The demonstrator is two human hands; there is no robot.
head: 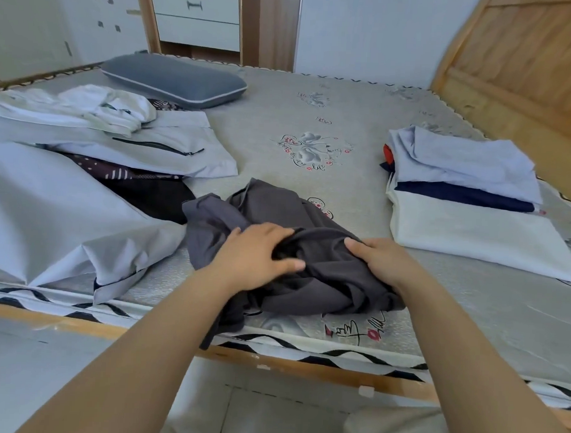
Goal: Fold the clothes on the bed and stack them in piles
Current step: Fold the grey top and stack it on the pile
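A crumpled dark grey garment (271, 209) lies bunched near the front edge of the bed (313, 120), one corner hanging over the edge. My left hand (257, 251) grips a fold of it on the left, fingers curled into the cloth. My right hand (376, 255) holds the bunch from the right side, fingertips tucked into the fabric. A stack of folded clothes (466, 196) sits at the right: white at the bottom, navy in the middle, pale blue on top. Unfolded light grey clothes (68, 192) with a dark patterned piece (143, 185) spread over the left side.
A grey-blue pillow (172, 79) lies at the far left of the bed. The wooden headboard (516, 62) rises at the right. White drawers (197, 15) stand behind the bed. The wooden bed frame edge (288, 362) runs along the front.
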